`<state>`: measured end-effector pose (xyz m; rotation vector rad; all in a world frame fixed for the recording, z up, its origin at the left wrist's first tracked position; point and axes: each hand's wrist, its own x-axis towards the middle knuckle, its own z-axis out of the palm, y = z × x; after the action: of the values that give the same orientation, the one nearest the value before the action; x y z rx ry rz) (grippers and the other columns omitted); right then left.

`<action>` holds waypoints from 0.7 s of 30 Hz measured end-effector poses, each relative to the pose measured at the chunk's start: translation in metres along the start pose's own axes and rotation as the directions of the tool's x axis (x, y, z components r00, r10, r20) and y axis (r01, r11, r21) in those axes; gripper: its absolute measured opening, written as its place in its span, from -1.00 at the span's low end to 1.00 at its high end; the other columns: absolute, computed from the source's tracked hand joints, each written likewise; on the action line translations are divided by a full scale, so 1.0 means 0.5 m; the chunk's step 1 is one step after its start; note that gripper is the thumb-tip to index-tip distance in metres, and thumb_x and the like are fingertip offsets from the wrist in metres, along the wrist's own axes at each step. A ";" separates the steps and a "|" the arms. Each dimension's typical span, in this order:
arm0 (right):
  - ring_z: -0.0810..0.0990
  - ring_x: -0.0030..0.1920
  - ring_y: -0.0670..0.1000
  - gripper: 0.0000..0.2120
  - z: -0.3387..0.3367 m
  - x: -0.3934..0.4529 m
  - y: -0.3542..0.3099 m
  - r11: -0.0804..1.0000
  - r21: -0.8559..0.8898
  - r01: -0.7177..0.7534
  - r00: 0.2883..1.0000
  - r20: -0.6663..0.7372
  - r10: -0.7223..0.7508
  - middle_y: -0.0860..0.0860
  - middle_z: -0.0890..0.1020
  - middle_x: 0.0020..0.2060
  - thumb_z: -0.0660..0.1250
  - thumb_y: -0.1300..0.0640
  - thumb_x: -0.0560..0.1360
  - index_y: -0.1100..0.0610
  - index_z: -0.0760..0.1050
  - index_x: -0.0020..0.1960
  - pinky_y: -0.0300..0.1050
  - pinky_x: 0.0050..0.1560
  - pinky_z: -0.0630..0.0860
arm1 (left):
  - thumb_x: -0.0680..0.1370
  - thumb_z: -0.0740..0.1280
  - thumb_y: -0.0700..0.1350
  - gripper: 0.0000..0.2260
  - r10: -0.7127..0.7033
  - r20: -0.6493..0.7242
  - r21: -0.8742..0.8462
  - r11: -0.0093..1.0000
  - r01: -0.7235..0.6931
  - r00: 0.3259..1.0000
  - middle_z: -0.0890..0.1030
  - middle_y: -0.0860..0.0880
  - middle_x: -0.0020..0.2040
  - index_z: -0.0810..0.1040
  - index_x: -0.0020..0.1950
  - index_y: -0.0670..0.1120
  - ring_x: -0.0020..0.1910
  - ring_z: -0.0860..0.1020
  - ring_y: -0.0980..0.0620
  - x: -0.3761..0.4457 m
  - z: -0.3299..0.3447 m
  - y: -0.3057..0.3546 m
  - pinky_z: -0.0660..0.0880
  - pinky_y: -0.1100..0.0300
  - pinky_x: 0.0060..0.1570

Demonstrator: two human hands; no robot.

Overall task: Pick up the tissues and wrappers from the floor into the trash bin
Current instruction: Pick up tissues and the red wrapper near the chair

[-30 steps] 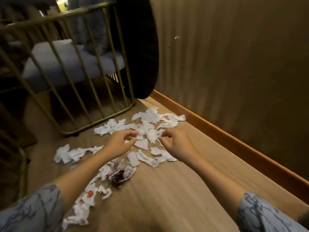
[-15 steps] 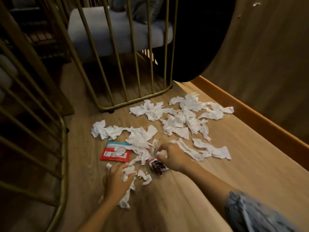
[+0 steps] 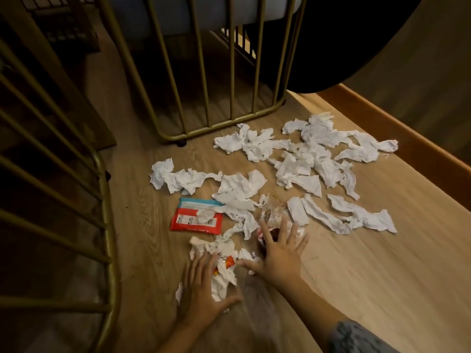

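Two hands reach down to the wooden floor (image 3: 356, 263). The left hand (image 3: 201, 289) lies flat with its fingers spread wide, and it presses on a small heap of white tissue (image 3: 221, 273). A little orange scrap of wrapper (image 3: 229, 262) peeks out of that heap, just beside the fingers. The right hand (image 3: 279, 253) is also wide, with straight fingers. It rests on a dark, shiny wrapper (image 3: 270, 234) and holds nothing tight. Its thumb points across at the left hand, and the two hands are near each other but do not touch.

Just past the right hand's fingers lies a clear, crinkly wrapper (image 3: 276, 212). To the left of that sits a flat red and blue pack (image 3: 196, 220) with a bit of tissue on top of it. More white tissues (image 3: 239, 192) lie beside the pack, and another crumpled bunch (image 3: 178, 178) is farther left.

A long torn strip (image 3: 356, 217) lies out to the right. Beyond it, a big messy pile of tissues (image 3: 313, 154) spreads over the floor up to the wooden strip (image 3: 397, 133) along the wall.

A gold metal frame (image 3: 224, 80) with thin bars stands behind the mess, and its bottom rail sits close to the far tissues. Another gold frame (image 3: 102, 200) curves down the left side. A big dark round thing (image 3: 356, 42) hangs over the top right corner. I see no trash bin from here. A patterned blue sleeve (image 3: 356, 337) shows on the right arm.
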<state>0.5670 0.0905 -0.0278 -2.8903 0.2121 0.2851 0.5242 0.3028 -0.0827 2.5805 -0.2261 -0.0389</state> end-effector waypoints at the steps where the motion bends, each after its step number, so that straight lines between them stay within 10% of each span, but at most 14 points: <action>1: -0.46 0.45 0.34 0.13 0.005 0.007 -0.010 0.998 -0.027 0.063 0.998 -0.012 -0.063 0.17 -0.41 0.49 -0.05 -0.74 0.12 -0.26 -0.33 0.52 0.44 0.32 -0.48 | 0.26 0.28 0.53 -0.09 0.013 -0.007 -0.060 0.998 -0.013 1.000 0.33 0.02 0.45 0.17 0.48 0.10 0.46 0.21 0.06 -0.003 0.000 0.000 0.22 -0.01 0.43; 8: -0.40 0.50 0.20 -0.31 0.071 0.011 -0.064 0.862 -0.059 0.503 0.862 0.095 -0.497 0.10 -0.22 0.56 -0.01 -0.35 0.56 -0.05 0.01 0.58 0.21 0.41 -0.48 | 0.34 0.14 0.53 -0.17 -0.154 0.042 -0.292 0.943 0.160 0.987 0.39 0.08 0.37 0.29 0.43 0.02 0.34 0.36 0.09 -0.015 0.010 -0.026 0.30 0.08 0.36; 13: 0.44 0.27 0.10 -0.71 0.109 -0.048 -0.018 0.836 0.201 0.511 0.858 -0.185 -0.479 0.09 0.53 0.22 0.24 -0.03 0.56 0.14 0.54 0.14 0.17 0.38 0.33 | 0.48 0.16 0.40 -0.41 -0.031 -0.062 -0.270 0.963 0.013 0.998 0.66 0.09 -0.06 0.66 0.03 -0.08 -0.07 0.56 0.18 -0.008 -0.021 -0.041 0.46 0.18 -0.01; 17: 0.38 -0.17 -0.06 -0.76 0.103 -0.074 0.020 0.809 0.380 0.449 0.889 -0.280 -0.361 0.01 0.46 -0.21 0.34 0.04 0.51 0.15 0.46 -0.25 -0.17 -0.19 0.32 | 0.51 0.40 -0.05 -0.82 -0.311 -0.189 -0.413 0.886 0.212 0.931 0.61 0.04 -0.31 0.60 -0.26 -0.08 -0.36 0.57 0.09 -0.004 -0.041 -0.031 0.56 0.04 -0.40; 21: 0.42 -0.22 -0.14 -0.79 0.045 -0.072 0.018 0.717 0.621 0.315 0.935 -0.334 -0.121 -0.09 0.47 -0.22 0.18 -0.05 0.50 0.09 0.43 -0.12 -0.24 -0.25 0.37 | 0.44 0.45 -0.28 -0.84 -0.504 -0.257 -0.544 0.780 0.308 0.824 0.55 -0.06 -0.02 0.53 -0.12 -0.07 -0.11 0.55 -0.03 0.041 -0.064 0.014 0.49 0.23 -0.21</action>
<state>0.5266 0.0917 -0.0437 -2.1794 -0.0014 -0.2084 0.5456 0.3100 -0.0512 2.0256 0.4617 0.2321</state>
